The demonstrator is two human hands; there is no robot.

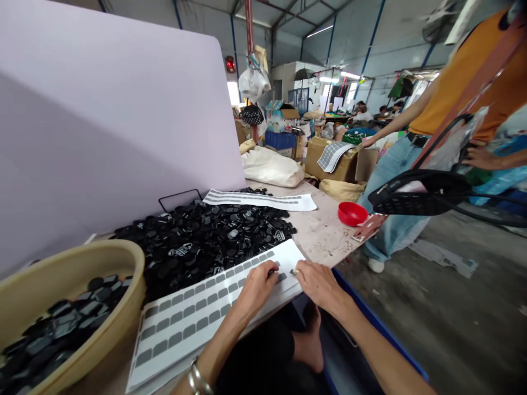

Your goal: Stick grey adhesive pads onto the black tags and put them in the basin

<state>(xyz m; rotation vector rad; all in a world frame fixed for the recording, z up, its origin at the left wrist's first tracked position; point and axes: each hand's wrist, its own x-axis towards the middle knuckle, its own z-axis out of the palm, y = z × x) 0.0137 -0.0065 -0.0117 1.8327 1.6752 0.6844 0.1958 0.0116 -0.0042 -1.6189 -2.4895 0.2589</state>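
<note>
A white sheet (224, 299) with rows of grey rounded patches, like stickers, lies along the table's front edge on top of other sheets. Over its right part, my left hand (256, 288) is closed, with a small black piece (272, 271) at its thumb and fingertips. Just to the right, my right hand (319, 282) pinches at the sheet's right end. Something small and greyish shows at its fingertips, too small to name. Behind the sheet spreads a heap of small black plastic pieces (206, 230).
A yellowish basin (138, 260) with black pieces stands at left. Another printed sheet (302, 202) lies across the heap. A red bowl (352, 213) sits near the table's right edge. A black bag (420, 192) hangs beyond, and a person in orange (465, 71) stands at right.
</note>
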